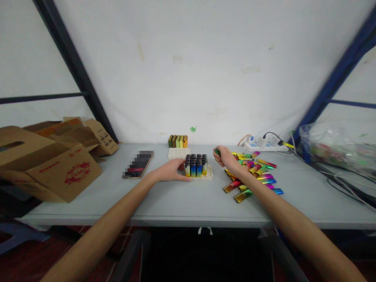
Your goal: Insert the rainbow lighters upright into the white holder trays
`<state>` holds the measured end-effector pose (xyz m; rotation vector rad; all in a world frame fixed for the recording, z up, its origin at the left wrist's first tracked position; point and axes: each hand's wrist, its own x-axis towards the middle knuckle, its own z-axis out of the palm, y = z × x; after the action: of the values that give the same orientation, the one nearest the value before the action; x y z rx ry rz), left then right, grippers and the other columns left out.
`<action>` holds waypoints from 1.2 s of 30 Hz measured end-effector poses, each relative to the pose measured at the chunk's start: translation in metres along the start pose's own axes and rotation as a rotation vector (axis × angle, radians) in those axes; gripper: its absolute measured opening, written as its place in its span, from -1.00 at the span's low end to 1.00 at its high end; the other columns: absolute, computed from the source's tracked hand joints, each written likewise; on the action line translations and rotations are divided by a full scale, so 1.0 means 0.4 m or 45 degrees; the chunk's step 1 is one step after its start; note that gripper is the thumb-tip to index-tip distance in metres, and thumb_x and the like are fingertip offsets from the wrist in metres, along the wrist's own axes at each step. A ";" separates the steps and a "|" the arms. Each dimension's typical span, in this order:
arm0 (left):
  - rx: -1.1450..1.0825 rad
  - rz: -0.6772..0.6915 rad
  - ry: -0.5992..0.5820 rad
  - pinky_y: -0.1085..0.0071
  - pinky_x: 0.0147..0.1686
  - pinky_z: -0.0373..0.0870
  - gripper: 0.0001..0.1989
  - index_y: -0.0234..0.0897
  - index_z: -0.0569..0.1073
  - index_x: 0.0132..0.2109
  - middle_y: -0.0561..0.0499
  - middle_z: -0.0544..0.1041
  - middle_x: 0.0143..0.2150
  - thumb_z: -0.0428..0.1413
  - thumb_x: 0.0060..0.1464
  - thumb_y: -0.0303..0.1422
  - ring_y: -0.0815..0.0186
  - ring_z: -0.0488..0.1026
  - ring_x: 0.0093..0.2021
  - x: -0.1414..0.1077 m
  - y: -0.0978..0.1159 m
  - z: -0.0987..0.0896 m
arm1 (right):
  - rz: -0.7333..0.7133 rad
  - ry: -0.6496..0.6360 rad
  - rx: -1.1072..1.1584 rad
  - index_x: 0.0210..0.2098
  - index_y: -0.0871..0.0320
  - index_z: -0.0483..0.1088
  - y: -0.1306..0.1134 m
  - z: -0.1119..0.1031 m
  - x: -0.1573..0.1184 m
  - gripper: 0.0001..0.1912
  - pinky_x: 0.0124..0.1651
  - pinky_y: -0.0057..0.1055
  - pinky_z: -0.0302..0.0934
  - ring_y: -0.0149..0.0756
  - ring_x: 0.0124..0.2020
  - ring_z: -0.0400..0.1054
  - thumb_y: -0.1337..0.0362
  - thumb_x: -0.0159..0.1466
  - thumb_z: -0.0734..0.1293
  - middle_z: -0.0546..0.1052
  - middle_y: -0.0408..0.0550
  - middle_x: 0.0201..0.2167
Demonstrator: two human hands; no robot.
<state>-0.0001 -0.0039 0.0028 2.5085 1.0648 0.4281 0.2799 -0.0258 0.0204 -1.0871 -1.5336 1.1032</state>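
A white tray (209,172) with rows of round or square holes stands in the middle of the table. Upright lighters (196,166) with black tops and shiny blue, silver and gold bodies fill most of it; holes show at its right end. My left hand (172,170) is curled round the tray's left end, thumb along the front and fingers behind. To the right and slightly above the tray, my right hand (225,158) is closed on a dark green lighter (216,151), mostly hidden by the fingers. Beneath my right forearm lies a loose pile of shiny, many-coloured lighters (243,195).
A second white tray (179,153) lies behind, with a block of green, brown and yellow lighters (178,141) by the wall. A phone (139,164) and cardboard boxes (64,168) are at left. At right are a power strip (264,146), cables and a plastic bag (337,147).
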 end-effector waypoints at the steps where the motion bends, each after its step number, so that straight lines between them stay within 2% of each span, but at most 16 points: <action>1: 0.006 0.002 0.005 0.27 -0.22 0.41 -0.30 -0.32 0.49 -0.08 -0.12 0.58 -0.15 0.31 -0.11 0.20 0.05 0.51 -0.20 0.000 -0.001 0.001 | 0.002 0.002 0.001 -0.61 0.04 0.02 0.000 0.000 0.000 -0.60 -0.62 -0.43 -0.27 -0.46 -0.68 -0.20 0.12 0.35 0.10 -0.03 -0.29 -0.68; 4: 0.014 0.001 0.011 0.27 -0.23 0.41 -0.30 -0.32 0.49 -0.08 -0.12 0.58 -0.15 0.31 -0.12 0.20 0.05 0.51 -0.20 0.001 -0.006 0.002 | 0.006 0.014 0.001 -0.60 0.05 0.03 -0.001 0.001 0.000 -0.55 -0.62 -0.43 -0.26 -0.47 -0.68 -0.19 0.06 0.38 0.11 -0.02 -0.29 -0.68; 7: 0.008 -0.009 0.012 0.27 -0.23 0.41 -0.30 -0.32 0.49 -0.08 -0.12 0.58 -0.15 0.32 -0.13 0.20 0.04 0.52 -0.20 0.000 -0.008 0.003 | -0.013 -0.002 0.041 -0.55 0.09 0.15 -0.007 -0.001 0.000 -0.46 -0.59 -0.43 -0.23 -0.47 -0.66 -0.18 -0.14 0.42 0.09 -0.01 -0.30 -0.65; 10: 0.008 -0.019 0.016 0.27 -0.23 0.41 -0.29 -0.31 0.49 -0.07 -0.11 0.59 -0.15 0.32 -0.14 0.20 0.05 0.52 -0.20 0.000 -0.006 0.002 | -0.083 -0.044 0.070 -0.31 0.14 0.36 -0.020 -0.012 -0.002 -0.41 -0.55 -0.44 -0.12 -0.44 -0.61 -0.05 -0.25 0.40 0.10 0.08 -0.29 -0.58; 13: 0.011 -0.013 0.003 0.28 -0.24 0.40 -0.28 -0.32 0.49 -0.05 -0.12 0.59 -0.14 0.31 -0.13 0.20 0.06 0.52 -0.19 0.001 -0.004 0.001 | -0.234 -0.091 -0.131 -0.14 0.15 0.41 -0.034 -0.031 -0.006 -0.46 -0.39 -0.40 0.12 -0.38 -0.49 0.17 -0.21 0.40 0.17 0.27 -0.22 -0.51; 16: 0.021 -0.010 0.001 0.28 -0.25 0.40 -0.28 -0.33 0.49 -0.06 -0.13 0.59 -0.15 0.31 -0.12 0.20 0.05 0.52 -0.20 0.002 -0.004 0.002 | -0.325 -0.217 -0.339 -0.20 0.15 0.44 -0.045 -0.052 -0.010 -0.55 -0.23 -0.35 0.23 -0.33 -0.36 0.31 -0.14 0.36 0.30 0.42 -0.13 -0.41; 19: 0.016 -0.004 0.001 0.28 -0.24 0.40 -0.27 -0.34 0.49 -0.04 -0.15 0.59 -0.13 0.31 -0.11 0.20 0.04 0.52 -0.19 0.003 -0.004 0.002 | -0.393 -0.223 -0.408 -0.27 0.14 0.48 -0.051 -0.066 -0.014 -0.61 -0.18 -0.35 0.26 -0.30 -0.24 0.34 -0.09 0.26 0.43 0.47 -0.07 -0.28; 21: -0.003 0.010 0.000 0.28 -0.23 0.41 -0.27 -0.34 0.49 -0.02 -0.15 0.59 -0.11 0.31 -0.10 0.18 0.04 0.52 -0.18 0.002 -0.003 0.002 | -0.395 -0.240 -0.440 -0.33 0.15 0.48 -0.055 -0.071 -0.018 -0.62 -0.25 -0.37 0.23 -0.33 -0.31 0.32 -0.07 0.24 0.46 0.45 -0.11 -0.35; 25: -0.023 0.014 0.007 0.27 -0.23 0.42 -0.29 -0.33 0.51 -0.01 -0.13 0.60 -0.12 0.33 -0.11 0.16 0.05 0.52 -0.19 0.001 0.001 0.002 | -0.221 -0.442 -0.423 -0.36 0.16 0.45 -0.059 -0.073 -0.030 -0.60 -0.43 -0.42 0.15 -0.42 -0.54 0.26 -0.07 0.25 0.46 0.42 -0.20 -0.59; 31: 0.003 0.013 0.009 0.26 -0.19 0.43 -0.26 -0.32 0.50 0.00 -0.15 0.60 -0.10 0.32 -0.11 0.19 0.04 0.52 -0.16 0.003 -0.004 0.004 | -0.137 -0.592 -0.480 -0.36 0.15 0.42 -0.051 -0.054 -0.039 -0.58 -0.38 -0.40 0.32 -0.32 -0.50 0.47 -0.08 0.19 0.50 0.60 -0.09 -0.50; 36: -0.001 0.029 0.006 0.25 -0.19 0.43 -0.27 -0.31 0.50 0.02 -0.14 0.59 -0.10 0.32 -0.11 0.18 0.05 0.52 -0.17 0.003 -0.008 0.005 | -0.248 -0.593 -0.686 -0.39 0.13 0.35 -0.039 -0.036 -0.035 -0.57 -0.38 -0.40 0.31 -0.27 -0.49 0.51 -0.10 0.23 0.46 0.60 -0.08 -0.52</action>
<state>-0.0007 -0.0014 -0.0002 2.5223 1.0384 0.4414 0.2945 -0.0404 0.0355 -1.0328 -2.3488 0.8617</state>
